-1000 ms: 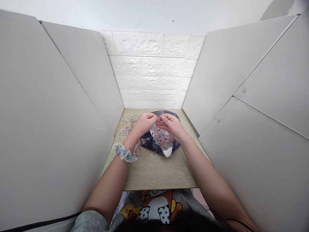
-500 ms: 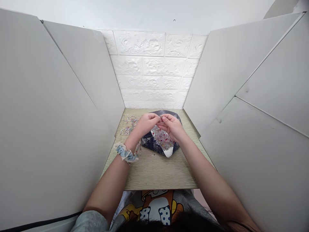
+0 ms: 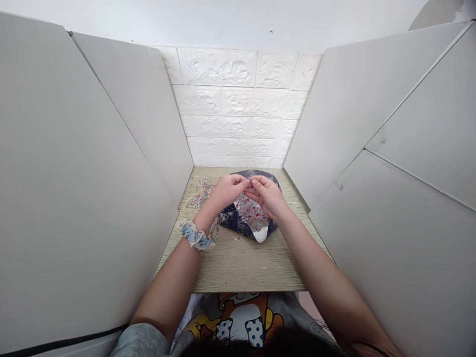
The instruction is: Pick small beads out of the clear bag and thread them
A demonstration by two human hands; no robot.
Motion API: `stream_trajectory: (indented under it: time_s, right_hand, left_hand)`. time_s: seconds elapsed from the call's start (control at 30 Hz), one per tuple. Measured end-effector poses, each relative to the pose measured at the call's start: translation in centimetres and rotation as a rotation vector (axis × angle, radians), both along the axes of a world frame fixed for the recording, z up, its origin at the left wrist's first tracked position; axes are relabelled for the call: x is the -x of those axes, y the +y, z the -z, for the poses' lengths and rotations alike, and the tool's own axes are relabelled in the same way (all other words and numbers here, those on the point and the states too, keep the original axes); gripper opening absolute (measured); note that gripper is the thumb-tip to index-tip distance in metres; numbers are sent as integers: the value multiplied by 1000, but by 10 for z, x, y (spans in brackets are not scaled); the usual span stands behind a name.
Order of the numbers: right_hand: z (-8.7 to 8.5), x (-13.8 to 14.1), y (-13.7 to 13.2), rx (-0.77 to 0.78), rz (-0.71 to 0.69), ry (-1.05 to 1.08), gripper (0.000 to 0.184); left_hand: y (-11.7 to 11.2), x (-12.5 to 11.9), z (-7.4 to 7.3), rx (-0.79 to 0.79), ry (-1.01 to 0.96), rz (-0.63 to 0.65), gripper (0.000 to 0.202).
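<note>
My left hand and my right hand meet fingertip to fingertip above a dark blue patterned cloth. Both hands are pinched shut; what they pinch is too small to make out. The cloth is spread into a shallow dish holding a heap of small coloured beads. A strand of beads hangs below my left wrist, which wears a blue scrunchie.
More strung beads lie at the back left of the wooden table. A loose bead sits by the cloth. White panels wall in both sides, and a white brick-pattern wall closes the back.
Almost nothing: my pinched fingertips shifted slightly while staying together over the beads.
</note>
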State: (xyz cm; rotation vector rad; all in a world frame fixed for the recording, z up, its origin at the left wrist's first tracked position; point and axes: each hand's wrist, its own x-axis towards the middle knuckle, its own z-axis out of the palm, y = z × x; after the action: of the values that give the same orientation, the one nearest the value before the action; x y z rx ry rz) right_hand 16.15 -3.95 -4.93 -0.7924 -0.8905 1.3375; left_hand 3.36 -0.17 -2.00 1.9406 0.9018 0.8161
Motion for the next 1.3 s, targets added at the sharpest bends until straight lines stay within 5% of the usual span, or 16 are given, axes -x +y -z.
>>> stream_trajectory:
  time_s: [0.7, 1.3]
  right_hand:
    - [1, 1, 1, 4, 30, -66, 23]
    - [1, -7, -3, -323, 441, -1133, 12]
  left_hand:
    - [-2, -1, -3, 38, -14, -46, 30]
    - [4, 2, 4, 194, 150, -7, 31]
